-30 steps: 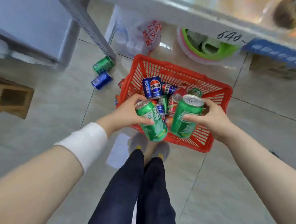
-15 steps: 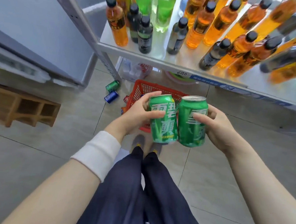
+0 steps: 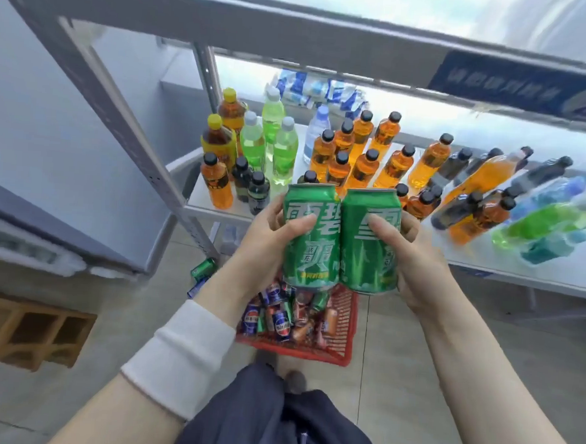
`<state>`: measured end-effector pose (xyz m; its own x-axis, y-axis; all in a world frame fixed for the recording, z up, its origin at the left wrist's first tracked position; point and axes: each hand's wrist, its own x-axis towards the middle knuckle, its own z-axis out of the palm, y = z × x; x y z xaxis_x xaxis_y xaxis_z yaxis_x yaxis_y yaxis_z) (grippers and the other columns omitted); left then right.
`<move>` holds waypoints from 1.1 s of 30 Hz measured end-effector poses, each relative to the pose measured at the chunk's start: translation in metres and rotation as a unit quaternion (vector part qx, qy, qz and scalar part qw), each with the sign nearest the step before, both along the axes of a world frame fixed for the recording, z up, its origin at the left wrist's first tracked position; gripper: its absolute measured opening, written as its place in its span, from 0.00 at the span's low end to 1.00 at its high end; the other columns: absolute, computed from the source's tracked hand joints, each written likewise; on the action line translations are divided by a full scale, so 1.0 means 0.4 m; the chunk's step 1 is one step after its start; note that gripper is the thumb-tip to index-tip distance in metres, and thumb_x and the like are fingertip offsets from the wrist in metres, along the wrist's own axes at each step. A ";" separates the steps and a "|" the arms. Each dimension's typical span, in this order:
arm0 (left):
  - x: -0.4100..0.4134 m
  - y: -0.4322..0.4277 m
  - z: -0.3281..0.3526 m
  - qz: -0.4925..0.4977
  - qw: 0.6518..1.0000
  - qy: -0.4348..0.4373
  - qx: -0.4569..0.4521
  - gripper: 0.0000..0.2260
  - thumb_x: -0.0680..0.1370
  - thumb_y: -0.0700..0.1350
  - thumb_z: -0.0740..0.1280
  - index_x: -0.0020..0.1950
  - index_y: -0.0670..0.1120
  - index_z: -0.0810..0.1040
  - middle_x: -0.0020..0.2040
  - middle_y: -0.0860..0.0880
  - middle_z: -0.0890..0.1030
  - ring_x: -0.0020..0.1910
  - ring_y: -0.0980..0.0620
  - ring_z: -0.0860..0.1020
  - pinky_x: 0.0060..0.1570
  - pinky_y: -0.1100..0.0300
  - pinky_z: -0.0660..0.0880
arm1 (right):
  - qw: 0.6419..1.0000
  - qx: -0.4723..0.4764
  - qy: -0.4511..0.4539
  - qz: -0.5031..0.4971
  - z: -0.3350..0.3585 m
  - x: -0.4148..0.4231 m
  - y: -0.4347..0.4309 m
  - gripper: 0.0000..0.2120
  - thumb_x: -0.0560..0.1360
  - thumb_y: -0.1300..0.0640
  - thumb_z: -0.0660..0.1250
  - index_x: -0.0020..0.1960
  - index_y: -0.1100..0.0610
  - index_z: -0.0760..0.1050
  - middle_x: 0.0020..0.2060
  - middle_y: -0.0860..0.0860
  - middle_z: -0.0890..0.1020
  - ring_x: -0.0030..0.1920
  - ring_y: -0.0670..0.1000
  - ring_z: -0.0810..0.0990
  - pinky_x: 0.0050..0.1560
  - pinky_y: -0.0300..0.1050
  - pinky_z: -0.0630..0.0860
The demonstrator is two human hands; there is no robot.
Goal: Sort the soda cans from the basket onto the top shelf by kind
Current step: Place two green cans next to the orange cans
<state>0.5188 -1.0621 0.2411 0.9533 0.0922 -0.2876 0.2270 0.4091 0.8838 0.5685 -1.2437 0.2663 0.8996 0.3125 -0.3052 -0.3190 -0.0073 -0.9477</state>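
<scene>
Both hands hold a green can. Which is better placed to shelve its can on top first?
Right, narrowly. The left hand grips the left can and the right hand the right can, both upright, level, side by side; the right hand is farther from the corner post.

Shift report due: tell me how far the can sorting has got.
Done: no cans seen on the blurred top shelf. In hand: left hand grips the left green can, right hand the right green can. Left: mixed cans in the red basket, two floor cans.

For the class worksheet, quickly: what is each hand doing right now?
Left hand: grips the left green can.
Right hand: grips the right green can.
</scene>
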 end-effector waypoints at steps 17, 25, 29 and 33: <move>0.271 0.078 0.432 -0.032 0.959 -0.240 0.151 0.20 0.62 0.50 0.72 0.53 0.51 0.76 0.43 0.52 0.84 0.44 0.52 0.82 0.41 0.60 0.78 | 0.974 0.057 -0.208 -0.067 0.375 0.197 0.054 0.41 0.51 0.37 0.78 0.58 0.55 0.73 0.50 0.54 0.84 0.49 0.53 0.83 0.47 0.48 0.80; 0.498 0.102 0.531 -0.037 0.941 -0.276 0.194 0.21 0.68 0.40 0.73 0.59 0.48 0.73 0.48 0.50 0.83 0.51 0.51 0.81 0.51 0.58 0.78 | 0.959 0.011 -0.280 -0.040 0.477 0.458 0.051 0.36 0.58 0.47 0.79 0.61 0.59 0.69 0.53 0.56 0.80 0.56 0.53 0.79 0.52 0.47 0.77; 0.611 0.139 0.533 -0.042 0.939 -0.261 0.221 0.28 0.65 0.39 0.75 0.63 0.43 0.70 0.51 0.48 0.82 0.54 0.51 0.79 0.53 0.58 0.76 | 0.950 -0.023 -0.310 -0.013 0.496 0.589 0.076 0.37 0.57 0.50 0.75 0.62 0.60 0.68 0.53 0.55 0.79 0.54 0.52 0.78 0.51 0.45 0.78; 0.702 0.184 0.516 -0.068 0.936 -0.246 0.244 0.25 0.64 0.38 0.74 0.59 0.48 0.71 0.51 0.49 0.82 0.55 0.51 0.79 0.55 0.56 0.76 | 0.943 -0.054 -0.329 0.012 0.491 0.700 0.109 0.31 0.63 0.58 0.76 0.62 0.59 0.68 0.49 0.49 0.78 0.46 0.43 0.77 0.40 0.34 0.77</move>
<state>0.7995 -0.9886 0.4476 0.9718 -0.0333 0.2336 -0.2355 -0.0729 0.9691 0.8483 -1.2001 0.4626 0.8987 0.3338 0.2846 0.3383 -0.1145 -0.9340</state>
